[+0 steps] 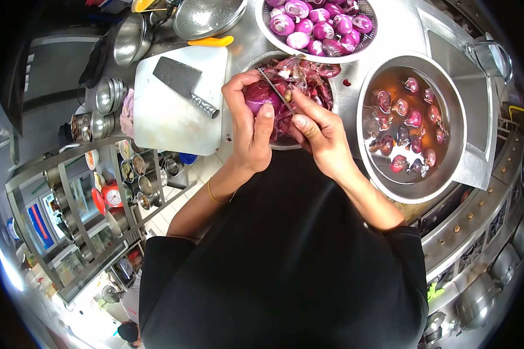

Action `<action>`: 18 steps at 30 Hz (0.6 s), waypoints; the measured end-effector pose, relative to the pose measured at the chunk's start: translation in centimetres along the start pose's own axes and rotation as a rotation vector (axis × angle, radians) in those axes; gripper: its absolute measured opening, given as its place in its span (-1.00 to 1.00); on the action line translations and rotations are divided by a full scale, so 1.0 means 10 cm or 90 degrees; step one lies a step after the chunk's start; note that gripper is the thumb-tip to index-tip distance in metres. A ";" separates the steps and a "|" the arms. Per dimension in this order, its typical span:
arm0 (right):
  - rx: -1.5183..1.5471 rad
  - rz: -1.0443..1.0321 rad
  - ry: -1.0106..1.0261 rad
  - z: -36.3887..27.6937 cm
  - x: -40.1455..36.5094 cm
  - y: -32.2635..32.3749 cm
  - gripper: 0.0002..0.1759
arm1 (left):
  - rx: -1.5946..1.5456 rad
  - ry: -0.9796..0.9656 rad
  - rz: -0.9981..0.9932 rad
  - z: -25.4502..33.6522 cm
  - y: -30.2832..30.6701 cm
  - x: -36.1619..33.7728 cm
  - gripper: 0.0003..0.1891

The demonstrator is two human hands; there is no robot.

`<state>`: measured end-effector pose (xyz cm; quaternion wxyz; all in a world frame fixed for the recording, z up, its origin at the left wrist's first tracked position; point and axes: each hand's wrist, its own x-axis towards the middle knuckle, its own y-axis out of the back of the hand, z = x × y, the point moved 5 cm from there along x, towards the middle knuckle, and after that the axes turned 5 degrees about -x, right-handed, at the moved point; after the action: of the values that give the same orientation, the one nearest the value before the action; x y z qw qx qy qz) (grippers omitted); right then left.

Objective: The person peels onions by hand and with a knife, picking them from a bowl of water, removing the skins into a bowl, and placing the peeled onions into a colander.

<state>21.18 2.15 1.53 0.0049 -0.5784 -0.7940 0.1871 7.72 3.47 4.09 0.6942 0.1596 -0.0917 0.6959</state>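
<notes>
My left hand (251, 131) is closed around a red onion (258, 99), with its thumb raised along the near side. In my right hand (326, 136) is a small knife (277, 91), its thin blade slanting across the onion. The knife's handle is mostly covered by my fingers. Directly beneath both hands, a metal bowl (333, 99) holds a heap of dark red onion skins (297, 71). Just beyond it, a metal colander (367, 49) is full of peeled purple onions (323, 29).
Right of my hands, a large metal basin (461, 125) holds brownish water and several unpeeled onions (413, 118). On the left, a cleaver (180, 78) lies on a white cutting board (157, 125). Metal bowls (131, 39) and a yellow-handled tool (211, 42) are behind the board.
</notes>
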 end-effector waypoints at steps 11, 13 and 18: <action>0.136 0.037 -0.057 -0.04 0.03 -0.02 -0.56 | 0.175 -0.167 -0.027 0.14 -0.08 0.07 -0.56; 0.112 0.037 -0.038 -0.04 0.05 0.00 -0.57 | 0.192 -0.183 -0.033 0.19 -0.09 0.08 -0.56; -0.012 0.082 0.097 -0.01 0.12 0.04 -0.59 | -0.186 0.201 -0.051 -0.07 -0.03 0.08 -0.62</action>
<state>21.23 3.38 1.27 0.0474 -0.6406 -0.7544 0.1350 7.94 4.43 3.70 0.7427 -0.0503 -0.0755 0.6635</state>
